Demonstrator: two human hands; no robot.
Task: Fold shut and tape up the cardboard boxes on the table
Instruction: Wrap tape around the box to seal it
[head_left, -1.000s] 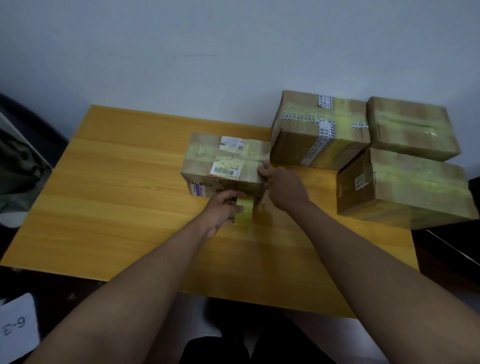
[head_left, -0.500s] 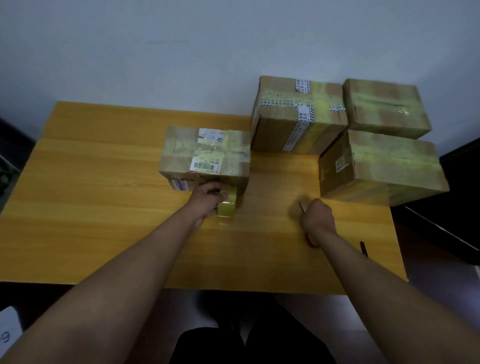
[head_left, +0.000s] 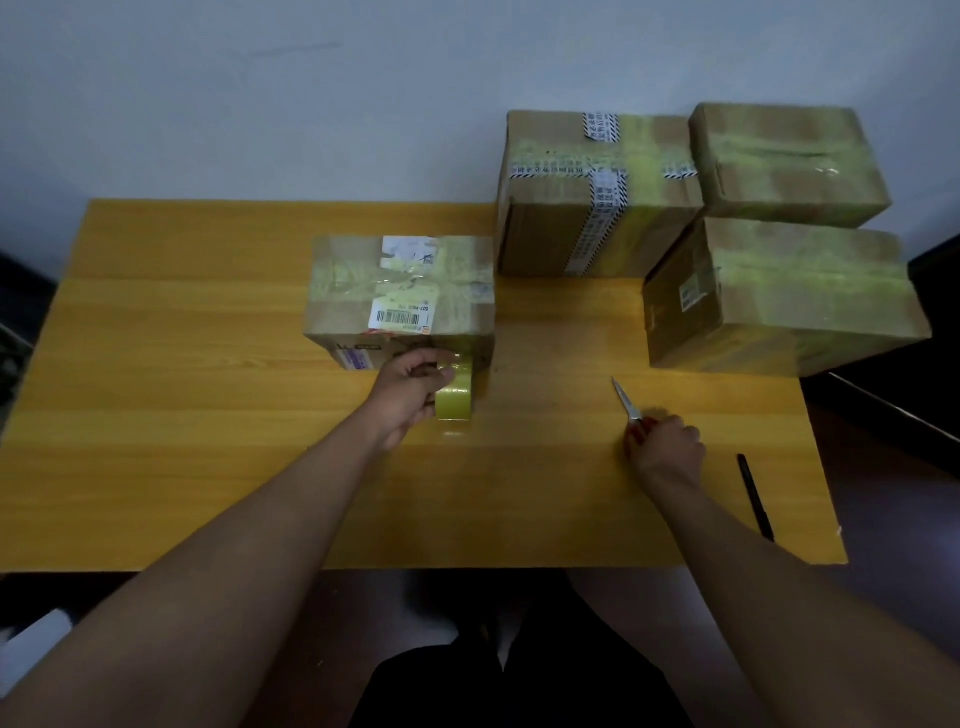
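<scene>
Yellow wooden table (head_left: 208, 415) against a pale wall carries three taped boxes (head_left: 779, 291) at the far right and a fourth cardboard box (head_left: 400, 291) mid-table, flaps shut. Half a second ago the right hand (head_left: 667, 449) was just reaching the scissors (head_left: 626, 402) at the near right; now it clasps their handle, blades pointing away. The left hand (head_left: 410, 395) still grips the tape roll (head_left: 456, 397) against the box's near face, so cutting the strip looks next.

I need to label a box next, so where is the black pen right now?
In the head view, the black pen lies on the table near its right edge, just right of the right hand holding the scissors.
</scene>
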